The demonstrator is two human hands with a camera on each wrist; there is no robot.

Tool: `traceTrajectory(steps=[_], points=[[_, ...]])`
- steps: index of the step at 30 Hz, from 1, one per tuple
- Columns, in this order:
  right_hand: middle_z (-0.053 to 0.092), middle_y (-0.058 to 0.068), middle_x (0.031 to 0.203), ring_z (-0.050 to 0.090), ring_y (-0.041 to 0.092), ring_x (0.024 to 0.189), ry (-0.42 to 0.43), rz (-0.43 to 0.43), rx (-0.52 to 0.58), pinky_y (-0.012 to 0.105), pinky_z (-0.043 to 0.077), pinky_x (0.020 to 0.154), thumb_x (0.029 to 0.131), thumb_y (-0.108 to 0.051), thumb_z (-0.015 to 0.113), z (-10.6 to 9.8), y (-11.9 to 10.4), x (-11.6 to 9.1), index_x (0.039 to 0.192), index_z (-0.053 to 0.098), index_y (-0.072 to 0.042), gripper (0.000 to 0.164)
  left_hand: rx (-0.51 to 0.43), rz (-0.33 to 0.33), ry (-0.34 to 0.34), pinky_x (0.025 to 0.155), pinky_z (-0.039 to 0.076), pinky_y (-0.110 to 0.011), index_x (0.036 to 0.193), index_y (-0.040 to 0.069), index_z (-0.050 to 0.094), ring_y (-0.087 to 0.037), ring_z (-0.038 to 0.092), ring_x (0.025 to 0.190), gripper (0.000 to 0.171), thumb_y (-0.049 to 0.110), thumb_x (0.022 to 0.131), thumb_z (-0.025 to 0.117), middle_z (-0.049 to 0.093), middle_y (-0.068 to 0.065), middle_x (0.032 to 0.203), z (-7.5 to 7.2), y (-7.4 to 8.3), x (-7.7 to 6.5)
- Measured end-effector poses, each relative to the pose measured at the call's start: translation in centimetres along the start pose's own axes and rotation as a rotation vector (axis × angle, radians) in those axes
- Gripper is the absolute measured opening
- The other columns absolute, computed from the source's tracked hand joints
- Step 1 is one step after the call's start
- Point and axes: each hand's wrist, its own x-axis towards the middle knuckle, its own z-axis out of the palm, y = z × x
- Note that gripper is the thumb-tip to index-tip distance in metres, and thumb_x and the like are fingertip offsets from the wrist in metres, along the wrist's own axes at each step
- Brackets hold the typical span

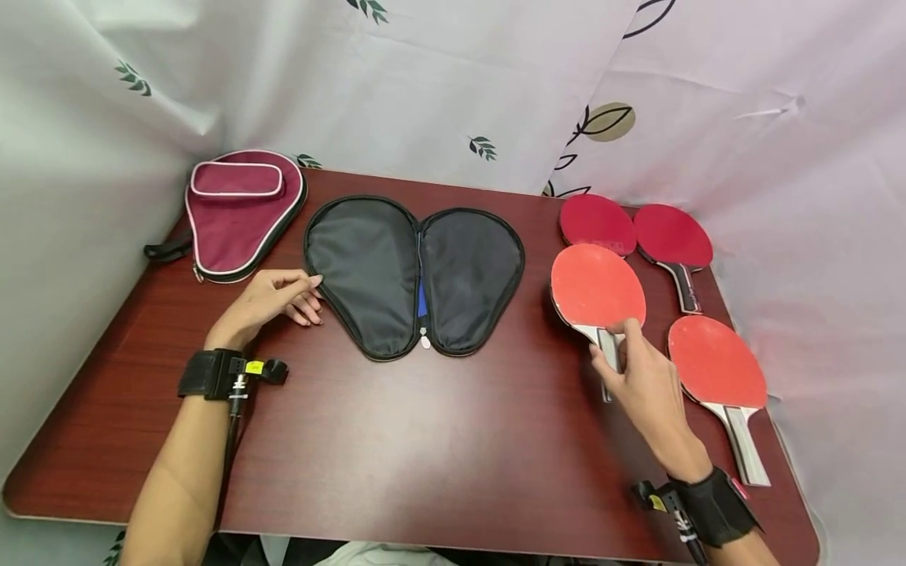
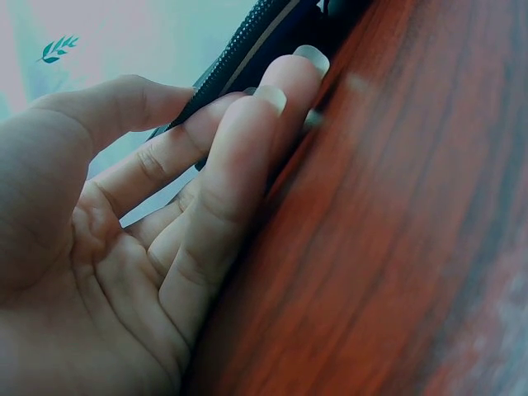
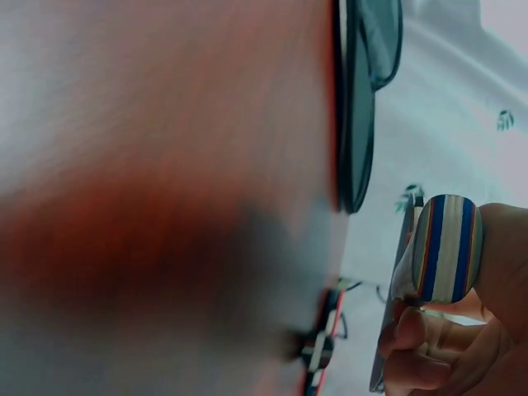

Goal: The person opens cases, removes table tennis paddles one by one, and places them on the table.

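Observation:
A black paddle case point(image 1: 364, 275) lies spread open like a book at mid-table, its zipper pull point(image 1: 425, 338) at the near end of the fold. My left hand point(image 1: 272, 303) pinches the case's left edge between thumb and index finger; in the left wrist view the zipper teeth point(image 2: 235, 58) run beside the thumb tip. To the right, my right hand point(image 1: 647, 385) grips a table tennis paddle point(image 1: 598, 283) by its handle, the orange-red face up. The striped butt of that handle point(image 3: 450, 247) shows in the right wrist view, with the blade raised off the table.
A maroon paddle case point(image 1: 244, 212) with white piping sits at the back left. Two darker red paddles point(image 1: 598, 222) point(image 1: 674, 234) lie at the back right, and another orange-red paddle point(image 1: 716, 362) lies near the right edge. A white patterned curtain point(image 1: 425, 86) hangs behind the table.

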Motion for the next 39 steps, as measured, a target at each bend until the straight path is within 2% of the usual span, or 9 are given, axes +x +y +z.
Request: traceTrajectory(steps=[10,18,24,30,39], points=[[0.045,-0.002,0.066,0.032,0.007,0.05,0.014,0.057,-0.024,0.027,0.027,0.045,0.083,-0.014,0.081,-1.1,1.8,-3.4,0.11,0.058,-0.006,0.036,0.027,-0.003,0.004,0.062,0.06,-0.043,0.104,-0.014,0.065,-0.035,0.074,0.073,0.044,0.03,0.1,0.065,0.07,-0.027,0.088,0.0,0.1,0.1],[0.043,-0.004,0.068,0.03,0.006,0.05,0.003,0.09,-0.045,0.026,0.026,0.044,0.083,-0.016,0.081,-1.4,2.7,-5.5,0.112,0.058,-0.007,0.038,0.021,-0.002,0.006,0.062,0.06,-0.043,0.105,-0.015,0.064,-0.034,0.074,0.073,0.044,0.029,0.101,0.064,0.07,-0.023,0.087,-0.1,0.0,0.1],[0.043,-0.005,0.066,0.031,0.007,0.049,-0.009,0.119,-0.056,0.026,0.026,0.044,0.083,-0.016,0.081,-1.4,3.1,-6.8,0.11,0.057,-0.008,0.037,0.019,-0.008,0.005,0.061,0.06,-0.042,0.105,-0.015,0.063,-0.035,0.074,0.072,0.044,0.029,0.101,0.064,0.071,-0.021,0.086,0.0,-0.2,0.2],[0.041,-0.005,0.065,0.032,0.008,0.049,-0.008,0.113,-0.065,0.026,0.026,0.044,0.083,-0.016,0.08,-1.6,3.1,-7.6,0.108,0.056,-0.007,0.036,0.015,-0.011,0.003,0.061,0.06,-0.043,0.105,-0.017,0.063,-0.035,0.074,0.071,0.045,0.029,0.1,0.065,0.071,-0.024,0.085,0.0,-0.3,0.2],[0.04,-0.007,0.065,0.031,0.005,0.048,-0.03,0.113,-0.04,0.026,0.027,0.045,0.083,-0.017,0.081,-1.2,3.3,-8.9,0.109,0.058,-0.008,0.036,0.021,-0.002,-0.001,0.061,0.06,-0.042,0.104,-0.015,0.063,-0.032,0.074,0.072,0.044,0.029,0.101,0.063,0.071,-0.02,0.086,0.0,-0.2,0.3]])
